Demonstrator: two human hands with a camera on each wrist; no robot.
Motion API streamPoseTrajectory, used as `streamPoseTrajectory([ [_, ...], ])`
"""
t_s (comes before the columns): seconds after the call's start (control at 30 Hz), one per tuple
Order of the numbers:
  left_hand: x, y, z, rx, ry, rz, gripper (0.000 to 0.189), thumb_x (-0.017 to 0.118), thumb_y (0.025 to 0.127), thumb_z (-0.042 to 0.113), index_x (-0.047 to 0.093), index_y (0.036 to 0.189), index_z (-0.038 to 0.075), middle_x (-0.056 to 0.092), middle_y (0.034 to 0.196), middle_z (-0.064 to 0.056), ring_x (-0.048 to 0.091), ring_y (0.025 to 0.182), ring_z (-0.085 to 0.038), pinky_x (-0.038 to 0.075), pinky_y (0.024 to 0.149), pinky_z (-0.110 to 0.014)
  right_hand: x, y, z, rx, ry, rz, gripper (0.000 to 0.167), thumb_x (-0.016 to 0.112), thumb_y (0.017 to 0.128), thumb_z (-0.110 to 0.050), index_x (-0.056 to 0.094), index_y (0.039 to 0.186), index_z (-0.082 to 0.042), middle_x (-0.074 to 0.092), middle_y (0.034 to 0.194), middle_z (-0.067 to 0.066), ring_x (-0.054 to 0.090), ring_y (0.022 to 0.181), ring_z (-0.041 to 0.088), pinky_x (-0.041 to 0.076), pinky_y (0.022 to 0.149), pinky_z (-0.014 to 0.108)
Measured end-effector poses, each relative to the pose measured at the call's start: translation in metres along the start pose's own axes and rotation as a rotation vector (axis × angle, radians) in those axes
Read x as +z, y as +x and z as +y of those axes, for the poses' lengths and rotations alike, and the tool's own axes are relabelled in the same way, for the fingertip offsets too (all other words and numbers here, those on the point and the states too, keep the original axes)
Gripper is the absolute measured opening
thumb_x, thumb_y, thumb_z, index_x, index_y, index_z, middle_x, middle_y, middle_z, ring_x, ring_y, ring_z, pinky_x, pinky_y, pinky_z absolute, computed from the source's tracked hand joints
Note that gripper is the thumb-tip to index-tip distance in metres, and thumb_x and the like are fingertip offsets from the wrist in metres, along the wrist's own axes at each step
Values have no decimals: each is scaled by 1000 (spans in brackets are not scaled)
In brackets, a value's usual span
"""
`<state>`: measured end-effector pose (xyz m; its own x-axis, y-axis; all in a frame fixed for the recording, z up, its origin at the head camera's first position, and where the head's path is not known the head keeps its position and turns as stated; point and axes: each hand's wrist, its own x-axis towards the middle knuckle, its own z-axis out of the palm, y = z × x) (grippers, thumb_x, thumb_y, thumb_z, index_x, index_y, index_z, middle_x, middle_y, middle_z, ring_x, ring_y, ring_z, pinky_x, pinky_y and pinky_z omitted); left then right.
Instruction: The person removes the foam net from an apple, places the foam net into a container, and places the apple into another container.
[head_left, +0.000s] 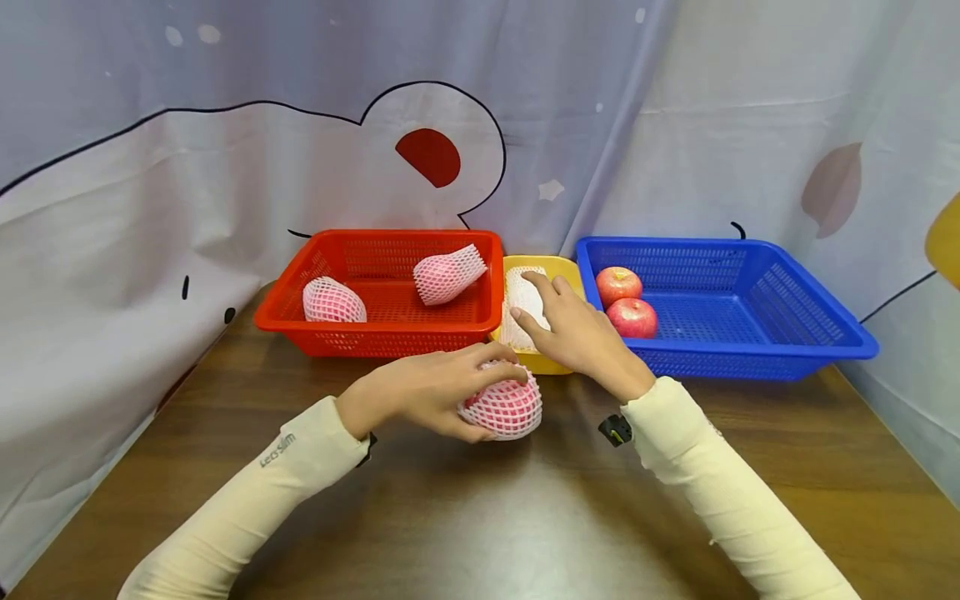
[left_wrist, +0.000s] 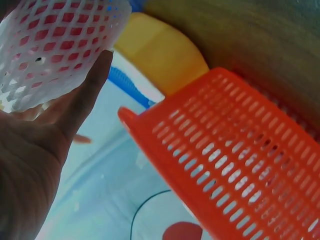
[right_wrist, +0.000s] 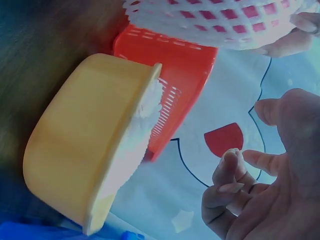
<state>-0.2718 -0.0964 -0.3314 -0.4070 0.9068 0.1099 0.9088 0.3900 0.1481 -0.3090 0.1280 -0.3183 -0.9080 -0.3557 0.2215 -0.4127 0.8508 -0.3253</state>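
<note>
My left hand [head_left: 431, 390] grips a red apple in a white foam net sleeve [head_left: 510, 412], held in front of the baskets; in the left wrist view the thumb side lies along the netting [left_wrist: 60, 45]. My right hand [head_left: 581, 333] hovers over the yellow bin [head_left: 557, 268] with its fingers spread and relaxed, holding nothing. White foam net sleeves [head_left: 527, 304] lie in that bin. In the right wrist view the hand [right_wrist: 270, 195] is apart from both the bin [right_wrist: 85, 135] and the netted apple [right_wrist: 225, 20].
At the left stands a red basket [head_left: 390, 339] with two netted apples [head_left: 332, 302] in it. A blue basket [head_left: 750, 354] at the right holds two bare apples [head_left: 632, 318] by its left wall. All stand on a wooden table [head_left: 480, 533] before a printed curtain [head_left: 262, 175].
</note>
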Motion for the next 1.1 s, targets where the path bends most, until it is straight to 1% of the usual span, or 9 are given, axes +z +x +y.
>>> streamPoseTrajectory([
  [0.1,4,2,0,23,4,21,71,75,83,43,44,141,16,45,140,-7,53,123,-18,51,102,-31,-4,-6,1,-11,-7,1,63,49,99,-50,33,153,-20,51,114,12,60,89,23,56,71,43],
  [0.23,10,6,-1,45,4,41,71,75,84,43,44,140,13,45,140,-8,52,125,-19,49,105,-31,-7,-14,4,-13,-10,-3,62,50,99,-50,36,152,-19,51,115,12,59,87,22,55,68,40],
  [0.37,18,10,-2,65,-10,57,72,75,84,44,43,140,11,44,140,-10,51,127,-20,48,107,-30,-7,-20,9,-21,-7,-5,61,50,99,-50,38,150,-18,52,116,12,60,88,22,56,70,41],
  [0.47,24,12,-3,82,-41,69,73,75,84,43,42,139,9,43,140,-11,51,126,-19,48,106,-29,-6,-26,13,-28,-3,-18,60,50,100,-49,38,150,-18,52,122,12,62,90,21,57,75,45],
  [0.6,34,13,-4,99,-78,78,71,76,84,43,42,136,8,42,136,-11,50,123,-18,47,105,-26,-4,-33,17,-26,6,-41,60,51,99,-49,38,149,-18,51,128,14,63,90,22,57,78,48],
  [0.73,43,12,-4,117,-99,84,68,76,84,43,42,132,9,41,132,-10,49,121,-17,47,103,-25,-3,-39,20,-13,16,-68,60,53,99,-48,38,149,-18,52,125,13,63,84,23,58,78,48],
  [0.83,47,12,-4,115,-121,72,67,76,84,43,42,131,11,40,131,-9,50,120,-16,47,103,-23,-2,-40,21,-5,26,-87,60,54,99,-47,38,149,-18,52,121,12,62,81,22,58,77,46],
  [0.93,49,10,-4,99,-139,52,67,76,84,44,42,131,12,41,132,-7,51,119,-14,47,103,-22,0,-42,23,-2,27,-96,60,53,99,-47,38,150,-19,52,116,11,60,78,21,57,74,43],
  [1.1,46,5,-4,70,-131,51,68,77,82,47,43,130,15,43,133,-4,55,118,-12,48,102,-22,1,-46,24,0,12,-93,62,54,98,-49,37,151,-20,52,117,10,59,80,20,56,74,44],
])
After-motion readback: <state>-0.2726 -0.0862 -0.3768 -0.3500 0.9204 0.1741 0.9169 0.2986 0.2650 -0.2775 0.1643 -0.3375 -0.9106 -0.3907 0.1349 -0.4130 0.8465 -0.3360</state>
